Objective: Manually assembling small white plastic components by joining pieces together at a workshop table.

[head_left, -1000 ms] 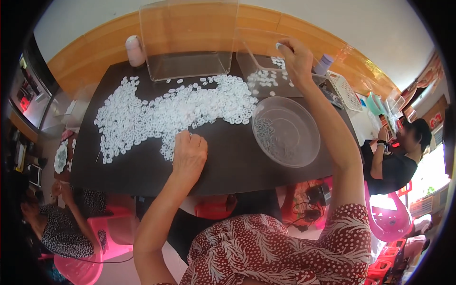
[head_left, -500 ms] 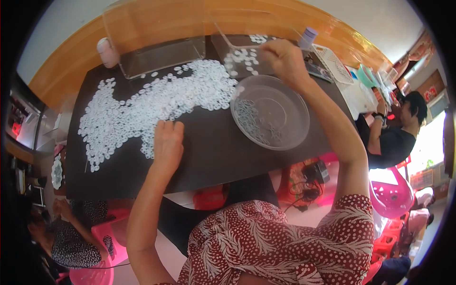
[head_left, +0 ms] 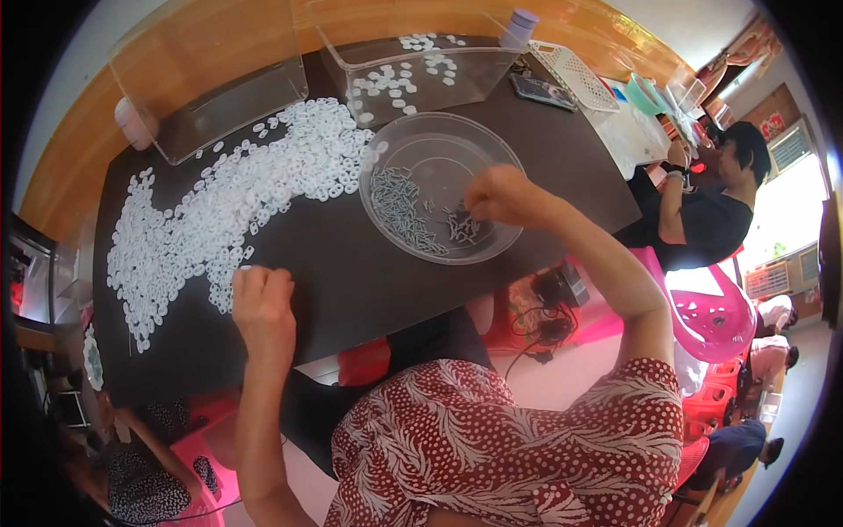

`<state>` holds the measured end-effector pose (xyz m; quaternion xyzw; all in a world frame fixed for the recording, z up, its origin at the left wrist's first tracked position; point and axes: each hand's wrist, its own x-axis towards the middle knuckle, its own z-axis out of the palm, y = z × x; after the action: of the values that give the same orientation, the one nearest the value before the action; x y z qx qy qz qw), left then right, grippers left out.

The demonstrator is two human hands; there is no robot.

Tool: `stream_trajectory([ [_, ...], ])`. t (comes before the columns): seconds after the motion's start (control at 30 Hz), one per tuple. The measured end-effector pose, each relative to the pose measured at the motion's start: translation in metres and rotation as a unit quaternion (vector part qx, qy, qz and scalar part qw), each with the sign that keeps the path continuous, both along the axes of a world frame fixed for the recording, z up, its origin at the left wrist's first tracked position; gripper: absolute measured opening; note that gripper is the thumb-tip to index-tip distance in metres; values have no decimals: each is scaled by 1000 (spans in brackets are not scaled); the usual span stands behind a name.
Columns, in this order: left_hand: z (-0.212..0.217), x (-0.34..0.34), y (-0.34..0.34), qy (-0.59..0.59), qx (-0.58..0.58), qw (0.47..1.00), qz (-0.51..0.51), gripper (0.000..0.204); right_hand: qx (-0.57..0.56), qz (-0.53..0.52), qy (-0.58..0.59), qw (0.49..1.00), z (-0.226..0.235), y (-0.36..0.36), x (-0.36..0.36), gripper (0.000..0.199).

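Small white oval pieces with holes (head_left: 237, 189) lie in a wide heap across the left of the dark table. By the heap's near edge my left hand (head_left: 265, 307) has its fingers curled together; a white spot shows at the fingertips, but what they hold is unclear. A shallow round clear plastic dish (head_left: 496, 149) stands right of the heap, with small grey screw-like pins (head_left: 399, 206) along its left side. My right hand (head_left: 509, 195) reaches into the dish over a smaller cluster of pins (head_left: 461, 227), fingers pinched downward. Its fingertips' contents are hidden.
Behind the dish, a clear plastic box (head_left: 474, 79) contains scattered white pieces; another clear box (head_left: 219, 105) stands left. A purple-lidded bottle (head_left: 520, 28), phone (head_left: 543, 91) and white basket (head_left: 575, 77) sit at the back right. A person in black (head_left: 720, 202) sits at the right.
My right hand has come down from above the rear box into the dish. My left hand has drawn slightly back from the heap. The whole view has shifted.
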<state>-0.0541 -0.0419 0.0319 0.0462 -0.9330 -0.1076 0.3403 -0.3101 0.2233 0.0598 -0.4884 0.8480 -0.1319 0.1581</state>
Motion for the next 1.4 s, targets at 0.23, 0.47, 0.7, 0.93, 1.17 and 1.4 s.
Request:
stream_trajectory([
  [0.23, -3, 15, 54, 15, 132, 991, -21, 21, -133, 46, 82, 987, -9, -10, 18, 11],
  [0.47, -15, 21, 64, 4, 236, 971, 19, 11, -113, 60, 66, 990, 0, 7, -4, 10],
  [0.7, -24, 20, 70, 52, 338, 937, 68, 11, -140, 106, 47, 983, -11, 8, 1, 9],
  [0.93, -22, 20, 72, 47, 358, 928, 86, 12, -119, 194, 111, 967, -12, 0, 2, 8],
  [1.17, -17, 18, 70, 91, 530, 838, 94, 6, -215, 179, 113, 953, -20, 2, 2, 10],
  [1.4, -1, -2, 87, 116, 707, 697, 29, 7, -274, 83, 37, 957, 1, 13, 17, 13],
])
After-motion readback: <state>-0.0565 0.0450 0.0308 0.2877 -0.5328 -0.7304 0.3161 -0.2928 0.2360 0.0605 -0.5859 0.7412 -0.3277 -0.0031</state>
